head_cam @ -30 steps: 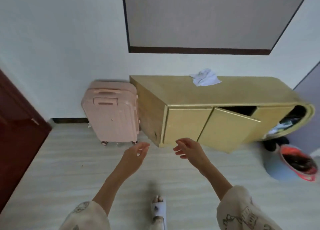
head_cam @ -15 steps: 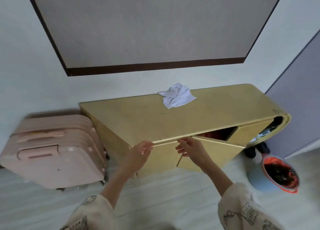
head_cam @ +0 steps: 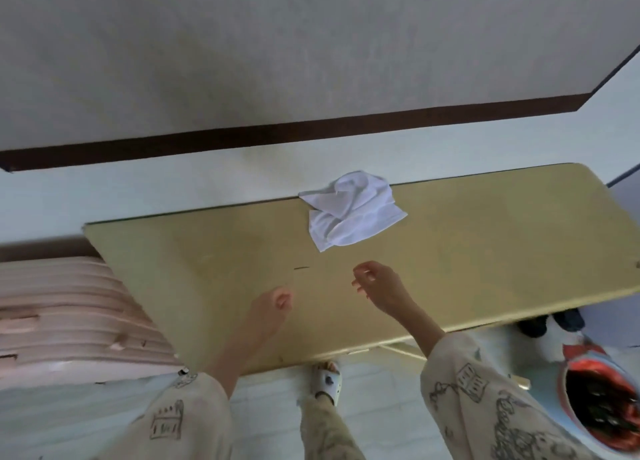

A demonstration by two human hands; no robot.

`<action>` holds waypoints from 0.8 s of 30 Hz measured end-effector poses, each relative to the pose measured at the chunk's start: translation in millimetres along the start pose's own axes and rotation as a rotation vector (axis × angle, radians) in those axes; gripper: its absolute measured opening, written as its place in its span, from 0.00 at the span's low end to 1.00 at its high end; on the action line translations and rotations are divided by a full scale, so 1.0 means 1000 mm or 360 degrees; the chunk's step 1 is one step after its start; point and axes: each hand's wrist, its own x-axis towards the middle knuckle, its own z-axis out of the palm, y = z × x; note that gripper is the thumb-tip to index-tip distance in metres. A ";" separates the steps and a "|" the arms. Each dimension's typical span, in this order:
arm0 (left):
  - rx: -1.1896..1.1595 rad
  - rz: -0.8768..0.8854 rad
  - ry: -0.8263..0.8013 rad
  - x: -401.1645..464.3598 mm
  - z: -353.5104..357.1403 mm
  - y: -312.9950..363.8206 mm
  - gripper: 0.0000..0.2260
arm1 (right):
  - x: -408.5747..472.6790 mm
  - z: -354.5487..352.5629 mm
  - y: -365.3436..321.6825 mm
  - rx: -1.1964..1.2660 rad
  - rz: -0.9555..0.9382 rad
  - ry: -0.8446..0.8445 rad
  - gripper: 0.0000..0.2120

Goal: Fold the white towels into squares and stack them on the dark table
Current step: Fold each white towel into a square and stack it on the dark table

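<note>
A person stands at a yellow cabinet and looks down onto its flat top, with both arms reaching forward over it. A crumpled white towel lies at the far edge of the top, close to the wall, a little right of the middle. The left hand hovers over the near part of the top with its fingers loosely curled, and it holds nothing. The right hand is a little farther forward, nearer the towel but not touching it, with relaxed, slightly bent fingers, also empty. Both sleeves are cream with drawn prints. A pink suitcase stands against the cabinet's left end. A bucket with a red rim sits on the floor at lower right. One foot in a white sandal shows below the cabinet's front edge.
</note>
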 end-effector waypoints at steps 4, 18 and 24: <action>0.0117 -0.0025 -0.0071 0.058 0.020 0.037 0.13 | 0.073 -0.036 0.006 -0.0316 0.0032 0.0005 0.14; 0.0540 0.0050 0.0092 0.210 0.076 0.097 0.09 | 0.226 -0.039 0.040 -0.1008 -0.0504 0.0334 0.23; -0.0021 0.0187 0.0095 0.196 0.041 0.127 0.05 | 0.228 -0.051 0.025 -0.1219 -0.0504 0.0377 0.15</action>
